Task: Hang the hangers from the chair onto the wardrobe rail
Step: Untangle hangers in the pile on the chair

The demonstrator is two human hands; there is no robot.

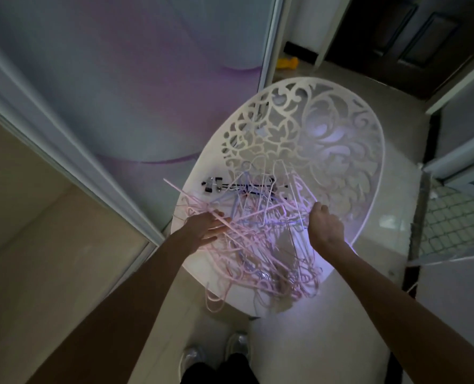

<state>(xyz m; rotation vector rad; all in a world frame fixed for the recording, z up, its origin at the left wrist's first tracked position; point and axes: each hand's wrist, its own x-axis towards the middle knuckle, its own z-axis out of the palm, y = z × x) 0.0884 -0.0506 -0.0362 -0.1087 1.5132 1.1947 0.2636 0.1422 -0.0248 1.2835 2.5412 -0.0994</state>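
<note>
No readable text, labels, brands, numbers or signs anywhere in the head view. Chair (299, 128), hangers (258, 239) and wardrobe door (119, 79) carry no legible markings; the scene is dim and soft.
</note>
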